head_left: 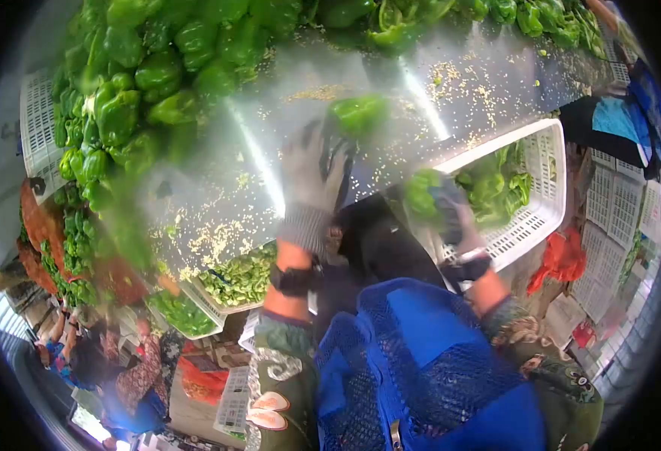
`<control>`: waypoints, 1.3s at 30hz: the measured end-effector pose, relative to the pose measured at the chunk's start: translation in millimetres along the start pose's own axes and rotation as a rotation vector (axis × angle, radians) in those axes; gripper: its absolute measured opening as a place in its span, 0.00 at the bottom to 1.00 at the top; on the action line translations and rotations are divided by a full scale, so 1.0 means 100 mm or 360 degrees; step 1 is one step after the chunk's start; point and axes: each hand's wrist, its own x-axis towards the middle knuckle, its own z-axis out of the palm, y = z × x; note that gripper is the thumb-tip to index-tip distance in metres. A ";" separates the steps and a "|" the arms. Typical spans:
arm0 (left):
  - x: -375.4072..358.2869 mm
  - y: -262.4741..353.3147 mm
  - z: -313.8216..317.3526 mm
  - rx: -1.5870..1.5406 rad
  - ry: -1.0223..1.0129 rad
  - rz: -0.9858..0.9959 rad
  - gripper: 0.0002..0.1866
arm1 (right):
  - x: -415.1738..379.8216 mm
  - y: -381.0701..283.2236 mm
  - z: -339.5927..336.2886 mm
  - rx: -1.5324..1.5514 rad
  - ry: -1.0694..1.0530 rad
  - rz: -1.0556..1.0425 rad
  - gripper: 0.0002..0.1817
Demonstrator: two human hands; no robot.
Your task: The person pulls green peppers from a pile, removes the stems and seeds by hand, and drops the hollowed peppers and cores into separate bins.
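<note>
Hands (315, 169) on peppers (358, 114), L & R.

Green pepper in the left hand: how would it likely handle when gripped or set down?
The green pepper looks glossy, so probably slick, though the gloved left hand should help. Its lumpy, rounded shape may roll on the shiny table. Likely light, being hollow.

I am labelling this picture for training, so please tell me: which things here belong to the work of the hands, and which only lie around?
In the work:
left hand, its grip on a green pepper
right hand, holding a pepper piece
white crate of cut peppers
pepper pile on the metal table

Lying around:
orange bag
stacked crates
blue mesh
</note>
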 end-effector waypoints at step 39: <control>-1.36 -0.35 -0.60 -0.0778 0.0930 -0.0533 0.18 | -0.54 -0.13 2.38 -0.0141 -0.1082 -0.0702 0.20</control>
